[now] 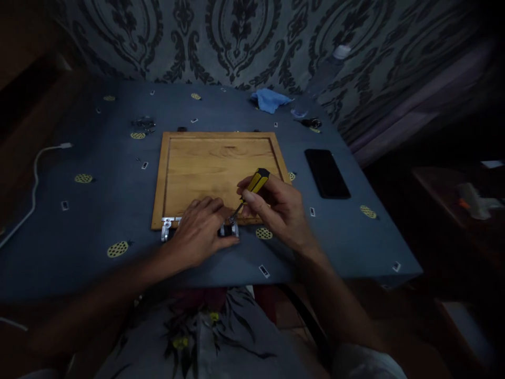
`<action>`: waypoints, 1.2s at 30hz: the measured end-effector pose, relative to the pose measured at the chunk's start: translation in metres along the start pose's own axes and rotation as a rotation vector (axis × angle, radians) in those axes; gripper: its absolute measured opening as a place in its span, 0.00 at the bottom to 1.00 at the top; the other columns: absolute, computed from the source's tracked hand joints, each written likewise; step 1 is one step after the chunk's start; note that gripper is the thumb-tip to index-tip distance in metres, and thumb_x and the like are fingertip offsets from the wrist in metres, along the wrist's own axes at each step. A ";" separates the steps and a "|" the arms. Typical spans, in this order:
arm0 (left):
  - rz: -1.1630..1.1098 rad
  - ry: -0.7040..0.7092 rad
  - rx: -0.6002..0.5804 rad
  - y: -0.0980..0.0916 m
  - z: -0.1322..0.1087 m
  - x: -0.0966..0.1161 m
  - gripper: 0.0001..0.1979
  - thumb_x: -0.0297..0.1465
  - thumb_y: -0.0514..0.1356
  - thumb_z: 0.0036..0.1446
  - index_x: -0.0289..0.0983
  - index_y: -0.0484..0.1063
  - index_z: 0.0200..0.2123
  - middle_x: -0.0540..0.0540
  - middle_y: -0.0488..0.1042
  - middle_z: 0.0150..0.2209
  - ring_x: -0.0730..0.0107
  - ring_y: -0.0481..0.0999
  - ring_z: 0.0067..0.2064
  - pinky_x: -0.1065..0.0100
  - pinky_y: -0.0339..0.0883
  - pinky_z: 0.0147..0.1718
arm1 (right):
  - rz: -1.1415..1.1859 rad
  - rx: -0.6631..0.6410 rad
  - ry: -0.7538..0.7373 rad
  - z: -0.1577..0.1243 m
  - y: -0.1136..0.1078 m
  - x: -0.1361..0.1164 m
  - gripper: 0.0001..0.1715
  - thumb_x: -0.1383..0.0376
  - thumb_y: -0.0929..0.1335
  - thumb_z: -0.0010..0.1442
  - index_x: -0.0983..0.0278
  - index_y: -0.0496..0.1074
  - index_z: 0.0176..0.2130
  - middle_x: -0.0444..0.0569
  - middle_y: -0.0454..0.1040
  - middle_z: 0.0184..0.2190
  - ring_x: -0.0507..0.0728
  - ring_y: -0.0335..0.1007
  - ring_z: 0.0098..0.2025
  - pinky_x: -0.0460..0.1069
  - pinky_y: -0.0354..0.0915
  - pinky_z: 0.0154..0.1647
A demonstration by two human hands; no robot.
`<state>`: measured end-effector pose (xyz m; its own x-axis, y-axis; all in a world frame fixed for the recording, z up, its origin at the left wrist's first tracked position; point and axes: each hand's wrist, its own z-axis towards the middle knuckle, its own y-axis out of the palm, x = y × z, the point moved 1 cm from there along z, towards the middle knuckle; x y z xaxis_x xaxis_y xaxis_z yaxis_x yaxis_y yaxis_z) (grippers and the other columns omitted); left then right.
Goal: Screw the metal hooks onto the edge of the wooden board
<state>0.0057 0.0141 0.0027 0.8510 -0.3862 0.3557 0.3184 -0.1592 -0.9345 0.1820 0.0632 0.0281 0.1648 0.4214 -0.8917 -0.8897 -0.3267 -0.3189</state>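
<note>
A wooden panel (221,158) with a raised frame lies flat on the cloth. On its near edge, at the left, sits a metal hinge (166,227). My left hand (199,231) rests over the same edge, thumb and forefinger closed about a second metal hinge (234,229), partly hidden by the fingers. In my right hand (282,213) is a screwdriver (258,181) with a yellow and black handle, gripped between thumb and fingers. Its shaft slants down to the left, and its tip meets the second hinge.
A black phone (327,173) lies right of the panel. Behind stand a clear bottle (325,73), a blue cloth (271,100) and a small dark object (311,122). Small metal parts (144,123) lie at back left; a white cable (34,184) runs along the left.
</note>
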 end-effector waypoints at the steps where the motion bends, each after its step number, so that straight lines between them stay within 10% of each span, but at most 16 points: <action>1: -0.002 0.002 0.004 0.000 0.000 0.000 0.21 0.44 0.71 0.59 0.37 0.75 0.48 0.43 0.77 0.48 0.50 0.74 0.52 0.54 0.67 0.49 | -0.016 0.019 0.004 0.002 0.000 -0.001 0.17 0.50 0.73 0.65 0.61 0.75 0.36 0.42 0.73 0.27 0.51 0.72 0.26 0.47 0.69 0.27; 9: -0.014 0.008 -0.003 0.000 -0.001 -0.001 0.23 0.44 0.71 0.60 0.36 0.75 0.51 0.42 0.77 0.51 0.49 0.74 0.53 0.52 0.67 0.51 | 0.145 0.117 0.063 0.007 0.003 0.006 0.21 0.53 0.81 0.53 0.60 0.72 0.34 0.41 0.76 0.29 0.48 0.67 0.24 0.44 0.66 0.22; 15: -0.031 -0.007 -0.010 -0.001 0.000 0.000 0.20 0.44 0.72 0.59 0.37 0.75 0.48 0.44 0.77 0.47 0.51 0.74 0.52 0.54 0.67 0.50 | 0.206 0.017 0.042 0.002 -0.001 0.009 0.19 0.52 0.75 0.63 0.60 0.77 0.47 0.45 0.80 0.36 0.49 0.72 0.23 0.46 0.72 0.24; 36: -0.011 0.018 0.011 0.002 -0.002 -0.002 0.23 0.45 0.71 0.59 0.36 0.73 0.49 0.42 0.76 0.48 0.51 0.74 0.52 0.54 0.67 0.51 | 0.175 0.159 0.056 -0.003 -0.002 0.012 0.19 0.51 0.81 0.52 0.61 0.78 0.31 0.43 0.77 0.28 0.49 0.68 0.22 0.45 0.66 0.19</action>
<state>0.0039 0.0130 -0.0004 0.8401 -0.4005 0.3658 0.3320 -0.1536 -0.9307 0.1871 0.0664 0.0173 0.0219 0.3212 -0.9467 -0.9620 -0.2511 -0.1074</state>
